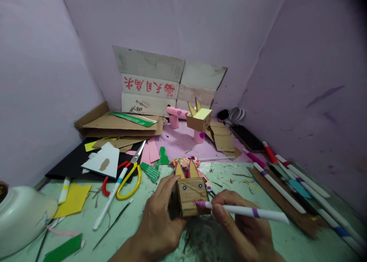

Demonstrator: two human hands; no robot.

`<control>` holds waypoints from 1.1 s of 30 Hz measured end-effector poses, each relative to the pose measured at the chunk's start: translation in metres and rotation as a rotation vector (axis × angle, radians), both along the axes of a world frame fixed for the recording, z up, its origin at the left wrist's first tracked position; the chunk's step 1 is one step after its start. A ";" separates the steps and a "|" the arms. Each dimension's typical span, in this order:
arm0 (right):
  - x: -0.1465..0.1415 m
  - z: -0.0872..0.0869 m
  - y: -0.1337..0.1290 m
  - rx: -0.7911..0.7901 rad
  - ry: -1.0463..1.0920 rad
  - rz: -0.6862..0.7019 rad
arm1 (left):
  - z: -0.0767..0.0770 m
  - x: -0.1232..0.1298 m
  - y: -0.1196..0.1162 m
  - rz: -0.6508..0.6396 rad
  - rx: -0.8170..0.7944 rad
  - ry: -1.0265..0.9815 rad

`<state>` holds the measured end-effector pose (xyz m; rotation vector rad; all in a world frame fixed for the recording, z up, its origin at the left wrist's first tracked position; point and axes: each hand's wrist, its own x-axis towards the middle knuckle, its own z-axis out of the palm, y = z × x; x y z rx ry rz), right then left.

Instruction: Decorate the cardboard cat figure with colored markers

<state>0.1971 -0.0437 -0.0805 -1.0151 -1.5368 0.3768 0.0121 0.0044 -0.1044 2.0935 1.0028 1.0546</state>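
Note:
My left hand (pixel 162 214) grips a small cardboard box (pixel 192 195) by its left side. The box has two pointed paper ears (pixel 186 169), yellow with purple edges, and two drawn eyes on its front. Between the fingers of my right hand (pixel 243 223) is a purple marker (pixel 255 213) with a white barrel. Its tip meets the lower front of the box, where faint purple marks show. Just behind the ears lies a floral-patterned piece (pixel 187 162), partly hidden. Farther back stands a pink paper figure (pixel 183 115) with a similar eared box head (pixel 199 118).
Scissors (pixel 134 166) with red and yellow handles lie left of my hands, near a white marker (pixel 110 199) and paper scraps. A white pot (pixel 23 218) stands at far left. Several markers (pixel 304 178) and a phone (pixel 248 138) lie right. Folded cardboard (pixel 126 128) sits behind.

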 end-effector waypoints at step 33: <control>-0.004 0.000 -0.002 -0.028 0.072 -0.038 | -0.001 -0.001 -0.001 0.002 0.005 0.025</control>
